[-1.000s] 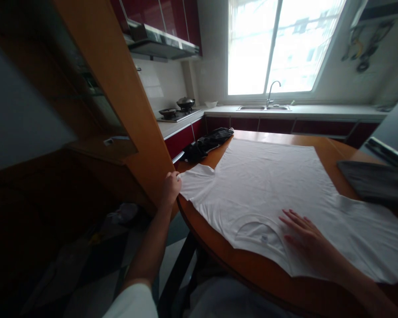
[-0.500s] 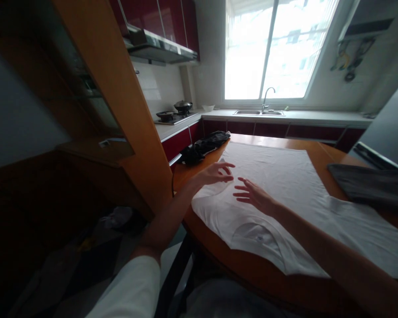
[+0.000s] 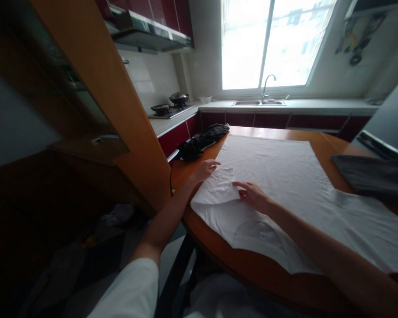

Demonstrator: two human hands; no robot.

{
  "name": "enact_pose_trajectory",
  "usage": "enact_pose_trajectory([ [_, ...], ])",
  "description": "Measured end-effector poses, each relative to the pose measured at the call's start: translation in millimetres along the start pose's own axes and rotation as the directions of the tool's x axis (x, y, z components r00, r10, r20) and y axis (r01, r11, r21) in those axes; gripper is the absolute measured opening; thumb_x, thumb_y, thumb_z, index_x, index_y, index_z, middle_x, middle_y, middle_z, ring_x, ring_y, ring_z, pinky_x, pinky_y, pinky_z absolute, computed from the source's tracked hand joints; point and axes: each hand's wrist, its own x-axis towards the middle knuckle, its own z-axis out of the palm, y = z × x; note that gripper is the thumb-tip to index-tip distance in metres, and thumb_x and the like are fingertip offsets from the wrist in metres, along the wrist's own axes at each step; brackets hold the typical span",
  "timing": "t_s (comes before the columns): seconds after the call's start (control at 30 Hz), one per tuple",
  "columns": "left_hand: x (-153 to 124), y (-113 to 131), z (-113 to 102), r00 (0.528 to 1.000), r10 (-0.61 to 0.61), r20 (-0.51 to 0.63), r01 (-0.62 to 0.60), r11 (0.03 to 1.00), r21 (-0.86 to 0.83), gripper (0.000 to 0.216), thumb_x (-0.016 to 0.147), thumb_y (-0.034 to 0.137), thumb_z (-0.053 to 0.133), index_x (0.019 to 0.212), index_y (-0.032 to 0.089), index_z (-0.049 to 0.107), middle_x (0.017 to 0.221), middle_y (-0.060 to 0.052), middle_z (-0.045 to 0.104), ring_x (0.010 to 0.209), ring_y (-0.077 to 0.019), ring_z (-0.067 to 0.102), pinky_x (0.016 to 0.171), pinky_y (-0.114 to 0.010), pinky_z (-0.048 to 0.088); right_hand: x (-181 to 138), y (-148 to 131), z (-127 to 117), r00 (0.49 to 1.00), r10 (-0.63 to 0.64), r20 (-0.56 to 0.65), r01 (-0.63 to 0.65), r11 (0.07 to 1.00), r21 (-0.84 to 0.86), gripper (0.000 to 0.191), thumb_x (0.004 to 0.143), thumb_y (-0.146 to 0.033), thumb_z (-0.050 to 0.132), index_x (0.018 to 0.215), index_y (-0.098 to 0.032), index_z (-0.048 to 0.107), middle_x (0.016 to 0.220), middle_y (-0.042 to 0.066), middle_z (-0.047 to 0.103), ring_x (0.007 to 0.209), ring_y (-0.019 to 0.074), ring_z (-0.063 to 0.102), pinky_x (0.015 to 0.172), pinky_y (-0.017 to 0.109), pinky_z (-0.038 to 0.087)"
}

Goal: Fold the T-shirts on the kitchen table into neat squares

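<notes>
A white T-shirt [image 3: 278, 172] lies spread on the wooden table, its neckline toward me. The sleeve [image 3: 219, 187] on the left is folded inward over the body of the shirt. My left hand [image 3: 207, 170] rests at the shirt's left edge, just beyond the folded sleeve, its fingers stretched to the right. My right hand [image 3: 254, 196] is at the sleeve's hem, fingers extended and slightly apart, with the fingertips touching the cloth. The undersides of both hands are hidden. On the right, the other sleeve lies spread out beneath my forearm.
A dark bundle of cloth [image 3: 202, 143] sits at the table's far left edge. Folded grey cloth [image 3: 371, 174] lies on the right. A wooden cabinet post [image 3: 132, 115] stands close on the left. Beyond are a stove with pans [image 3: 170, 108] and a sink [image 3: 258, 102].
My hands have moved apart and down onto the shirt, the left going left to its edge, the right slightly right. The folded sleeve now shows between them. The view has tilted down slightly.
</notes>
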Motion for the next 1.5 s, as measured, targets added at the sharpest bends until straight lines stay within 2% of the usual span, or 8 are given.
enact_pose_trajectory([
  [0.23, -46, 16, 0, 0.984, 0.11, 0.141, -0.113, 0.994, 0.014, 0.036, 0.098, 0.038, 0.055, 0.125, 0.019, 0.07, 0.138, -0.011, 0.064, 0.133, -0.0254, 0.055, 0.116, -0.042, 0.04, 6, 5, -3, 0.979, -0.176, -0.1, 0.174, 0.984, -0.029, 0.025, 0.081, -0.032, 0.071, 0.101, -0.018, 0.075, 0.1, 0.007, 0.072, 0.08, 0.0161, 0.063, 0.062, 0.027, 0.06],
  [0.47, -69, 18, 12, 0.921, 0.056, 0.385, -0.149, 0.965, 0.217, 0.052, 0.101, 0.043, 0.05, 0.148, 0.021, 0.052, 0.159, -0.013, 0.041, 0.152, -0.0298, 0.028, 0.125, -0.05, 0.021, 9, 13, -8, 0.946, -0.291, -0.141, 0.21, 0.884, -0.417, 0.046, 0.073, -0.025, 0.07, 0.117, -0.013, 0.073, 0.083, 0.004, 0.073, 0.062, 0.0108, 0.057, 0.055, 0.022, 0.05],
  [0.7, -76, 14, 7, 0.93, 0.042, 0.365, -0.144, 0.956, 0.256, 0.055, 0.105, 0.051, 0.038, 0.151, 0.024, 0.048, 0.162, -0.012, 0.036, 0.153, -0.0277, 0.024, 0.125, -0.049, 0.018, 15, 21, -12, 0.838, -0.546, 0.006, 0.369, 0.558, -0.743, 0.042, 0.07, -0.014, 0.059, 0.108, -0.016, 0.077, 0.122, 0.01, 0.071, 0.062, 0.0116, 0.054, 0.071, 0.031, 0.053],
  [0.83, -77, 14, 3, 0.897, -0.01, 0.441, -0.151, 0.932, 0.328, 0.058, 0.102, 0.052, 0.044, 0.154, 0.026, 0.043, 0.164, -0.012, 0.03, 0.154, -0.0314, 0.022, 0.124, -0.054, 0.016, 18, 26, -12, 0.825, -0.565, 0.019, 0.367, 0.509, -0.778, 0.043, 0.07, -0.012, 0.058, 0.108, -0.017, 0.077, 0.119, 0.01, 0.072, 0.065, 0.0128, 0.056, 0.075, 0.031, 0.053],
  [1.03, -32, 10, 1, 0.943, -0.064, 0.327, -0.074, 0.917, 0.392, 0.055, 0.106, 0.041, 0.031, 0.149, 0.011, 0.047, 0.154, -0.016, 0.047, 0.147, -0.0239, 0.039, 0.122, -0.041, 0.028, 20, 31, -12, 0.822, -0.569, 0.043, 0.337, 0.425, -0.84, 0.043, 0.072, -0.008, 0.057, 0.11, -0.014, 0.076, 0.12, 0.012, 0.071, 0.064, 0.0108, 0.058, 0.076, 0.028, 0.054],
  [1.13, -19, 6, 13, 0.921, -0.174, 0.349, -0.018, 0.875, 0.484, 0.061, 0.105, 0.045, 0.032, 0.153, 0.007, 0.04, 0.16, -0.019, 0.036, 0.151, -0.0293, 0.03, 0.123, -0.049, 0.024, 20, 32, -11, 0.821, -0.569, 0.05, 0.33, 0.401, -0.854, 0.043, 0.073, -0.008, 0.057, 0.112, -0.014, 0.076, 0.122, 0.012, 0.07, 0.067, 0.0116, 0.061, 0.078, 0.028, 0.054],
  [1.27, -26, 1, 28, 0.915, -0.245, 0.32, 0.033, 0.837, 0.547, 0.067, 0.105, 0.052, 0.028, 0.158, 0.012, 0.029, 0.167, -0.016, 0.02, 0.155, -0.0311, 0.016, 0.122, -0.057, 0.018, 20, 34, -10, 0.824, -0.564, 0.06, 0.318, 0.372, -0.872, 0.045, 0.076, -0.008, 0.055, 0.118, -0.012, 0.074, 0.126, 0.013, 0.068, 0.076, 0.015, 0.065, 0.082, 0.03, 0.055],
  [1.5, -27, 0, 24, 0.936, -0.216, 0.278, 0.026, 0.831, 0.556, 0.065, 0.104, 0.052, 0.03, 0.157, 0.013, 0.033, 0.165, -0.016, 0.026, 0.154, -0.0304, 0.02, 0.122, -0.057, 0.02, 7, 26, -3, 0.831, -0.55, 0.082, 0.226, 0.2, -0.953, 0.046, 0.083, -0.01, 0.052, 0.126, -0.013, 0.069, 0.14, 0.015, 0.059, 0.108, 0.0224, 0.066, 0.098, 0.032, 0.051],
])
